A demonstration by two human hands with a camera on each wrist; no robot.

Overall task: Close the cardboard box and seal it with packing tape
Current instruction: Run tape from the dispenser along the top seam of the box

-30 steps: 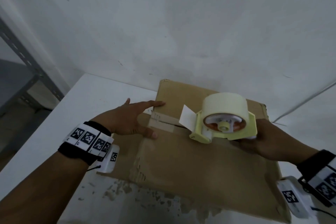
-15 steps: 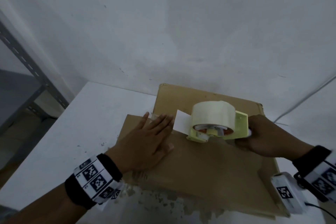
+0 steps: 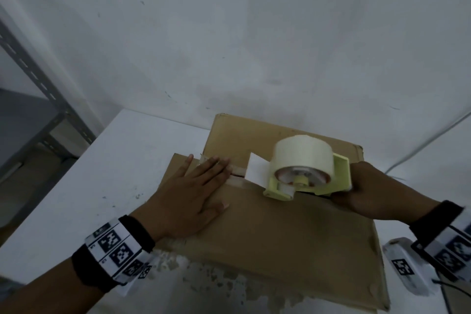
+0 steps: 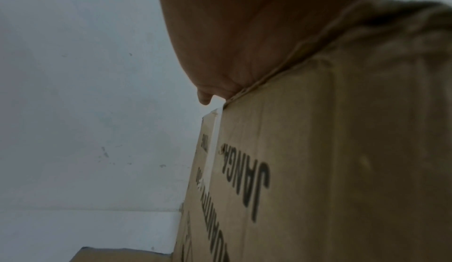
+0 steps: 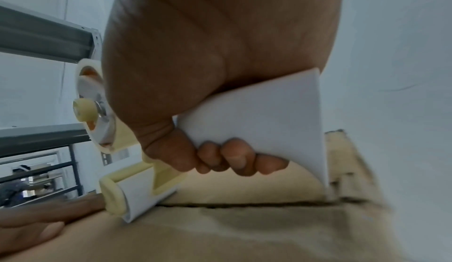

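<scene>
White table (image 3: 84,186), cardboard box (image 3: 280,237) resting directly on it

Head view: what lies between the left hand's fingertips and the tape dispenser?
In the head view, between the left hand and the tape dispenser, a short stretch of the cardboard box's flap seam shows, with the dispenser's white tab over it.

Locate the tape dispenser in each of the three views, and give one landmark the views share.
Head: tape dispenser sits right of centre on the box seam, the right hand gripping its handle.
Left wrist: not in it; only the box side and the heel of the left hand.
Right wrist: left of centre, below the hand.
Shared landmark: the cardboard box.
</scene>
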